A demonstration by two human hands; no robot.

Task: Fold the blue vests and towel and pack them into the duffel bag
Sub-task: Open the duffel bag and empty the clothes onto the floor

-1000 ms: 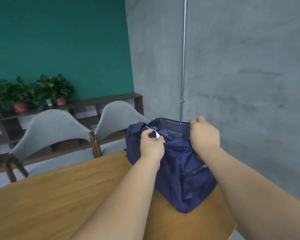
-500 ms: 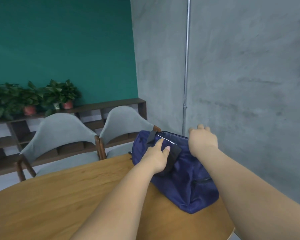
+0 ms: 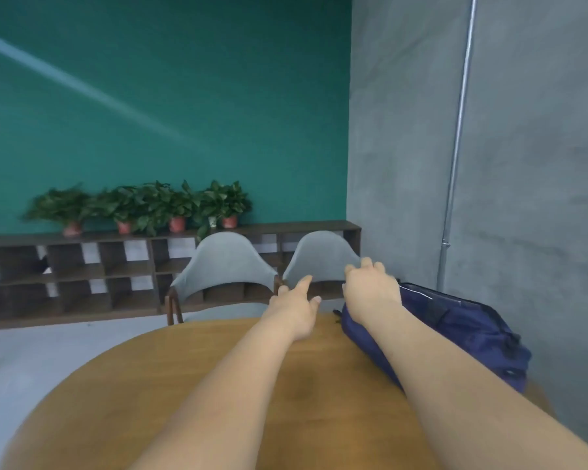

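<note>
Teal wall, shelf (image 3: 129,270) with potted plants (image 3: 150,205) and two grey chairs (image 3: 224,262) back the wooden table (image 3: 133,401). We hold our left hand (image 3: 294,310) out, fingers straight, empty. Beside it, our right hand (image 3: 370,291), loosely curled and empty, hovers at the left end of the duffel bag (image 3: 462,327), which lies on the table's right edge.

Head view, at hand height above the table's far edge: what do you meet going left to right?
left grey chair → left hand → right hand → blue duffel bag
</note>
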